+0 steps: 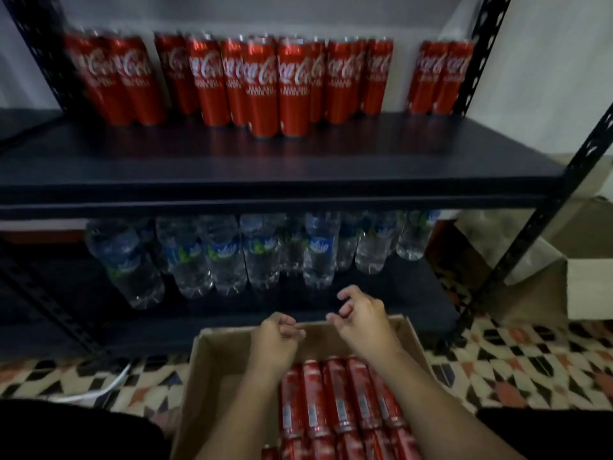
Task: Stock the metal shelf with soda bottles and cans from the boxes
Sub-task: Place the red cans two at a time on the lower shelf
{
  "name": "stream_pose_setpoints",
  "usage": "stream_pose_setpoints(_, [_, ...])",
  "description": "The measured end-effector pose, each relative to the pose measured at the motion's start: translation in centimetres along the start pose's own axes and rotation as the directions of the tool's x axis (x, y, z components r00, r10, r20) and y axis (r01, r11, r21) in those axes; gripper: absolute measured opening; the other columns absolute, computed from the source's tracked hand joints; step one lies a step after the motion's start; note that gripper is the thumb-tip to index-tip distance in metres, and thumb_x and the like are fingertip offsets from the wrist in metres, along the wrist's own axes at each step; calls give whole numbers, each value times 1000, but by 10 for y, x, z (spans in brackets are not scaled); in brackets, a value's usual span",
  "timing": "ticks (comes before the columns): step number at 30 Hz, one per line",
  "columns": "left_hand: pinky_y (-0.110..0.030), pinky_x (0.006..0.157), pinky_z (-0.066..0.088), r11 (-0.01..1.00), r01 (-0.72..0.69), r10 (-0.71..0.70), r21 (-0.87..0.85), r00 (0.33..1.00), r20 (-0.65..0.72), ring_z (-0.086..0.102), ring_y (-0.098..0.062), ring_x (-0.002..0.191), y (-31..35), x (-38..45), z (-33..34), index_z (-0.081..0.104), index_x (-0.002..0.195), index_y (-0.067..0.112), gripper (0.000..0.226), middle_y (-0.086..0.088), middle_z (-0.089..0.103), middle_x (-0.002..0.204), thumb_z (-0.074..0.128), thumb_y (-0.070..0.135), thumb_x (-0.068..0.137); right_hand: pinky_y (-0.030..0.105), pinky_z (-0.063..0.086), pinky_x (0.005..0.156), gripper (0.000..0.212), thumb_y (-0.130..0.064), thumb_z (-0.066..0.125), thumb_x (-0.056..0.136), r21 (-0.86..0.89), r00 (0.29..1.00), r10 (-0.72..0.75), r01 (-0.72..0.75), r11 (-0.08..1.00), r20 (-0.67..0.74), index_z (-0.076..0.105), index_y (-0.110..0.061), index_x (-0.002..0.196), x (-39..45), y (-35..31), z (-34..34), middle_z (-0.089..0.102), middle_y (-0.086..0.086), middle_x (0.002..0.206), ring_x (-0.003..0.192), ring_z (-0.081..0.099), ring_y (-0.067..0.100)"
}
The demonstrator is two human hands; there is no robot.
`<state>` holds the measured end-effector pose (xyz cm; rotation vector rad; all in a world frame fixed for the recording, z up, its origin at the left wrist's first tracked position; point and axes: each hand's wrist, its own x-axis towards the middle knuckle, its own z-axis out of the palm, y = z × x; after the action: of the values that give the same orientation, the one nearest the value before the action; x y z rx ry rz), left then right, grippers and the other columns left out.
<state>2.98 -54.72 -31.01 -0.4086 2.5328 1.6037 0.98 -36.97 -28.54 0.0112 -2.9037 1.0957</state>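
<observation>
A black metal shelf (265, 174) stands in front of me. Several red cola cans (262, 84) stand upright on its upper board. Several clear water bottles (229, 257) stand on the lower board. Below me an open cardboard box (205, 366) holds several red cans (335, 396) lying on their sides. My left hand (275, 343) and my right hand (361, 323) hover over the box's far end, above the cans. Both have loosely curled fingers and hold nothing.
A patterned tile floor (517, 363) surrounds the box. Another cardboard box (544, 290) sits to the right, beyond the shelf's front right post (530, 227). A white cable (106, 386) lies on the floor at the left. The front part of the upper board is bare.
</observation>
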Motion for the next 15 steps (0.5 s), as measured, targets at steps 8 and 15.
stream_pose_setpoints(8, [-40,91,58,954,197,-238,228,956,170,71,-23,96,-121,18,46,68,106,19,25,-2,74,103,72,36,88,36,57,92,32,-30,71,92,-283,861,262,-145,948,437,64,-23,122,-11,79,72,70,0,115,101,67,14])
stream_pose_setpoints(15, [-29,89,44,927,302,-340,223,927,159,62,-21,111,-142,34,67,53,132,24,54,0,64,120,80,21,86,38,32,118,63,-32,74,88,-275,871,154,-24,961,466,50,-24,145,-7,100,136,47,1,150,139,38,25])
